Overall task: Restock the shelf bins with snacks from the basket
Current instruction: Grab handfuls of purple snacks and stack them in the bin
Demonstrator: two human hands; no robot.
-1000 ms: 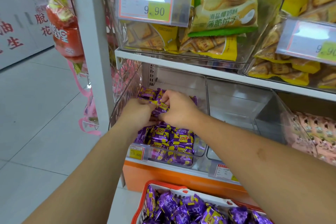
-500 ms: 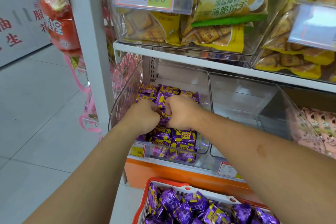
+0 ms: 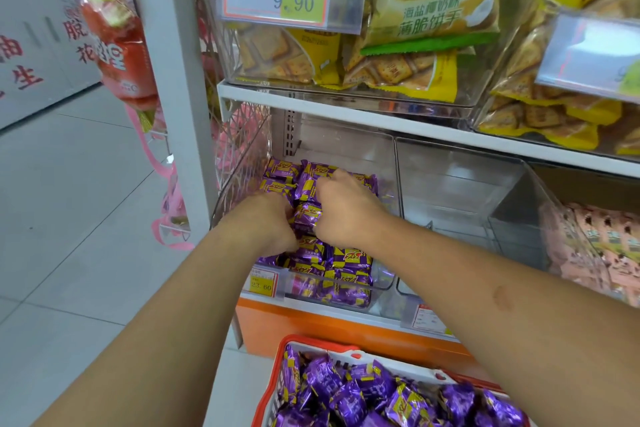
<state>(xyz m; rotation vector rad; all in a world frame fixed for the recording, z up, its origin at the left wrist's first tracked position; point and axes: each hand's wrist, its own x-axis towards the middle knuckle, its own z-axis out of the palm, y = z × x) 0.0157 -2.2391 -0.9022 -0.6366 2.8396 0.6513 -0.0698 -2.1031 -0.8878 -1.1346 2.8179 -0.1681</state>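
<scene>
- Both hands are down in the clear bin (image 3: 388, 163) on the lower shelf, knuckles nearly touching over the purple snack packs (image 3: 349, 260).
- The left hand (image 3: 268, 222) curls onto a pack on the bin's left side; the right hand (image 3: 346, 208) pinches the pack (image 3: 306, 215) lying between the 2 hands.
- That pack sits tilted, its long axis running roughly front to back, and the right hand has the firmer hold.
- More packs fill the bin's front, stacked flat behind the price tag (image 3: 261, 282).
- The basket (image 3: 277, 385) waits directly below, nearer the viewer, loaded with the same purple packs (image 3: 353, 392).
- I judge the next reach goes straight down and back toward it.
</scene>
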